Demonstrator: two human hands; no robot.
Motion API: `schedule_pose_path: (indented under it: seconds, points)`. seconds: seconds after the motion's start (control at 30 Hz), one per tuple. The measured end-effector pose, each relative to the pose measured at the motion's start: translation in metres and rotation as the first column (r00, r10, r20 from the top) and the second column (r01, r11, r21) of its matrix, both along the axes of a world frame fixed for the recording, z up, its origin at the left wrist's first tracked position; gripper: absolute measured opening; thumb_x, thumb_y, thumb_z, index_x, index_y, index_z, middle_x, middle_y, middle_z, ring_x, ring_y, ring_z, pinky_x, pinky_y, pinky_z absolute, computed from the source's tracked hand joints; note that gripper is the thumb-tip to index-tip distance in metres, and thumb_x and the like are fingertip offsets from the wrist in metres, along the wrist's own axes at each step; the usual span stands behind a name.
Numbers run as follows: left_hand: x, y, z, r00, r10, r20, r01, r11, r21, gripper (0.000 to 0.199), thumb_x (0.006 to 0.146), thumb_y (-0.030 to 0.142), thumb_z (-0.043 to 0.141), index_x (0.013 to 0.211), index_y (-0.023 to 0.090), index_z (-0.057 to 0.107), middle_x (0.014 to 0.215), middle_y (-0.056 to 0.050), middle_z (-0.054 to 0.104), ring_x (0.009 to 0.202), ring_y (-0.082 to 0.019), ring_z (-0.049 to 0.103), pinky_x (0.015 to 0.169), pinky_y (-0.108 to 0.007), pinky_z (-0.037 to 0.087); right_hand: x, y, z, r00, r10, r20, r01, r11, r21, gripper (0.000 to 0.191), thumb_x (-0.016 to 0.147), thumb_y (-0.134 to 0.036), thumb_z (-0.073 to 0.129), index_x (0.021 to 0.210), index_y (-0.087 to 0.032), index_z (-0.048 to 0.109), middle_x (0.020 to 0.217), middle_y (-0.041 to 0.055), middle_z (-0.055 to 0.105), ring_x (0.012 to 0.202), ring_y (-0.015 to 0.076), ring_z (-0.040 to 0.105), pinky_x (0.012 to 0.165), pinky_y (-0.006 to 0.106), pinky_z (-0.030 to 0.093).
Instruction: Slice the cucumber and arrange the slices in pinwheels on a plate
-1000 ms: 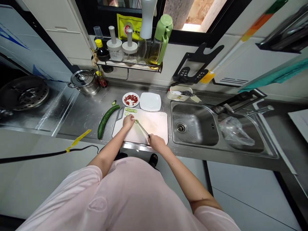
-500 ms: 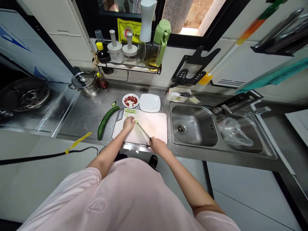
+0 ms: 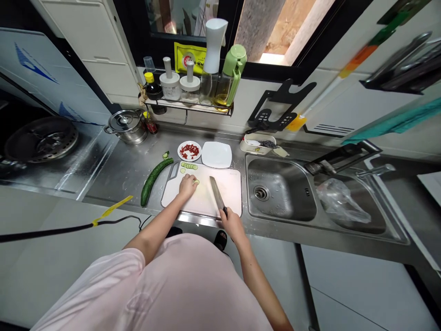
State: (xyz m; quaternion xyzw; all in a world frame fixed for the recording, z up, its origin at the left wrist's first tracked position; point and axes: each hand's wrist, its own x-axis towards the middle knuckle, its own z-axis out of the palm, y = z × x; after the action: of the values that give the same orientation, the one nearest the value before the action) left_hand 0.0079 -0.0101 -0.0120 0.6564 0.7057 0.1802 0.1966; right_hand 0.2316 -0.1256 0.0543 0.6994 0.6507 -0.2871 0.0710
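Observation:
My left hand (image 3: 188, 185) is closed on a small piece of cucumber (image 3: 196, 182) on the white cutting board (image 3: 220, 184); the fingers partly cover it. In my right hand (image 3: 231, 222) is the black handle of a kitchen knife (image 3: 217, 194). Its blade lies over the board, tip pointing away from me and apart from the cucumber piece. A row of cucumber slices (image 3: 189, 166) sits along the board's far left edge, with a single slice just below. Left of the board lies a long green cucumber (image 3: 155, 180), a cut-off end (image 3: 166, 155) beyond it.
Behind the board stand a plate of chopped red pieces (image 3: 189, 151) and a white square plate (image 3: 217, 155). To the right is a steel sink (image 3: 280, 188) with a plastic bag (image 3: 342, 201). A lidded pot (image 3: 127, 126) and condiment shelf (image 3: 188, 105) are at the back.
The knife has moved right, away from the cucumber piece, and its blade now points more straight ahead. My left hand remains at the piece. The whole view has shifted slightly.

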Motion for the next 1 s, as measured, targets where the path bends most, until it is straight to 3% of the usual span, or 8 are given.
schedule_pose_path:
  seconds: [0.2,0.33,0.57,1.0]
  points:
    - [0.000,0.008,0.000,0.975,0.118,0.187,-0.096,0.988,-0.121,0.007,0.076,0.024,0.060,0.083,0.021,0.061,0.080,-0.001,0.064,0.076,-0.014,0.059,0.070,-0.025,0.042,0.006,0.007,-0.014,0.997,-0.071,-0.028,0.072,0.997,0.039,0.046,0.097,-0.049,0.025,0.108,-0.017,0.056,0.092,0.0103,0.067,0.088,0.0201,0.063,0.065,0.024,0.034]
    - [-0.011,0.010,0.001,0.939,0.224,0.260,-0.205,0.974,-0.096,0.008,0.076,0.025,0.061,0.082,0.020,0.061,0.075,0.001,0.065,0.072,-0.013,0.060,0.067,-0.023,0.043,0.010,0.008,-0.021,0.995,-0.093,-0.022,0.094,0.995,0.046,0.045,0.097,-0.048,0.027,0.106,-0.016,0.057,0.092,0.0112,0.068,0.089,0.0209,0.063,0.066,0.024,0.034]
    - [-0.045,0.020,0.008,0.917,0.350,0.191,-0.354,0.935,-0.013,0.018,0.079,0.022,0.050,0.093,0.020,0.062,0.079,-0.002,0.066,0.074,-0.014,0.060,0.072,-0.025,0.044,0.011,0.007,-0.027,0.996,-0.091,-0.007,0.092,0.994,0.059,0.044,0.097,-0.048,0.026,0.104,-0.018,0.057,0.092,0.0118,0.068,0.087,0.0217,0.064,0.066,0.025,0.035]
    - [-0.054,0.029,0.007,0.950,0.313,0.011,-0.314,0.949,0.024,0.024,0.082,0.019,0.044,0.096,0.023,0.063,0.092,-0.007,0.067,0.086,-0.021,0.062,0.079,-0.031,0.045,0.009,0.012,-0.023,0.995,-0.094,0.032,0.094,0.996,0.013,0.044,0.097,-0.047,0.024,0.105,-0.018,0.056,0.095,0.0128,0.068,0.090,0.0238,0.064,0.068,0.028,0.038]
